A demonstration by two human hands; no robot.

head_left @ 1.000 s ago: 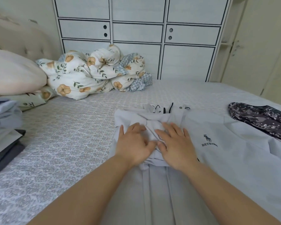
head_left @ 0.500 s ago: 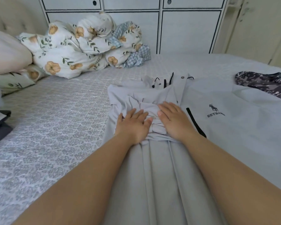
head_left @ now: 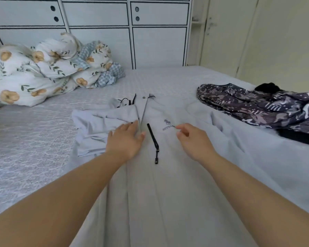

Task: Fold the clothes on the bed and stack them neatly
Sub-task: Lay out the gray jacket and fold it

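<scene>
Pale grey fabric of a jacket lay spread along the middle of the bed, its folded sleeve at ten o'clock from the black zipper pull. The left hand pressed flat on that sleeve's edge, fingers straight and spread. The right hand hovered just beside the chest logo, fingers loosely curled, holding nothing that could be made out. A dark patterned garment sat at two o'clock, a floral quilt at ten.
</scene>
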